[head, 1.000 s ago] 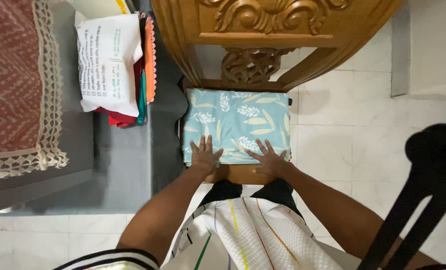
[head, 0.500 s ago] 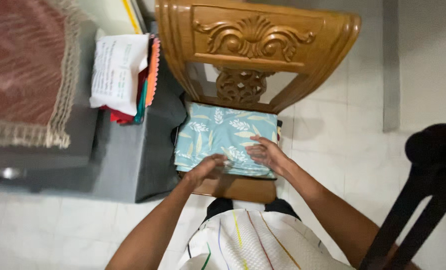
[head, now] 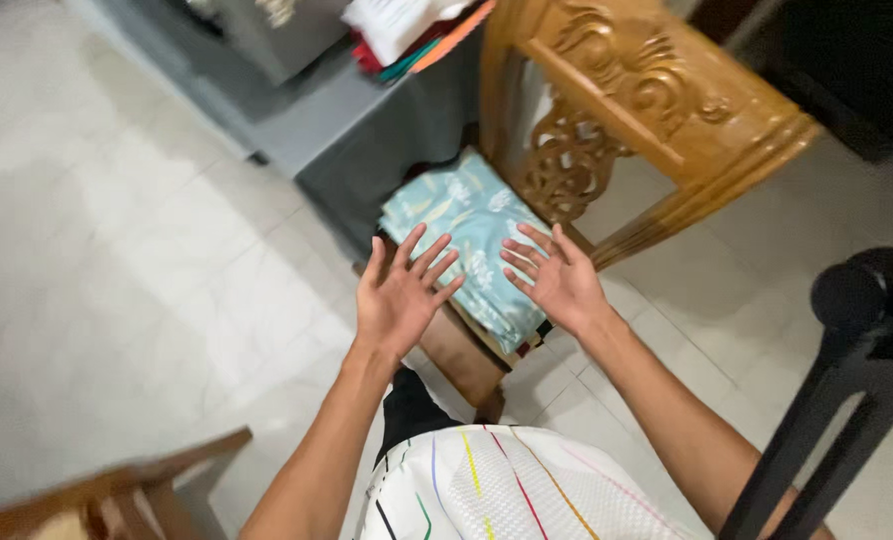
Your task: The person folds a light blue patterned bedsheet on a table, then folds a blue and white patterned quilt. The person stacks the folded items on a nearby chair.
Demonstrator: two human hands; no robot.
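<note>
Head view: left hand (head: 399, 296) and right hand (head: 559, 279), both with fingers spread and holding nothing, hover over one folded blue leaf-print cloth (head: 467, 225) on one carved wooden chair (head: 647, 110).

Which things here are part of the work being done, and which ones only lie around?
In the work:
- left hand, open
- right hand, open
- folded light-blue leaf-print cloth
- carved wooden chair

Lying about:
- stack of coloured fabrics
- grey-covered table
- black stand
</note>
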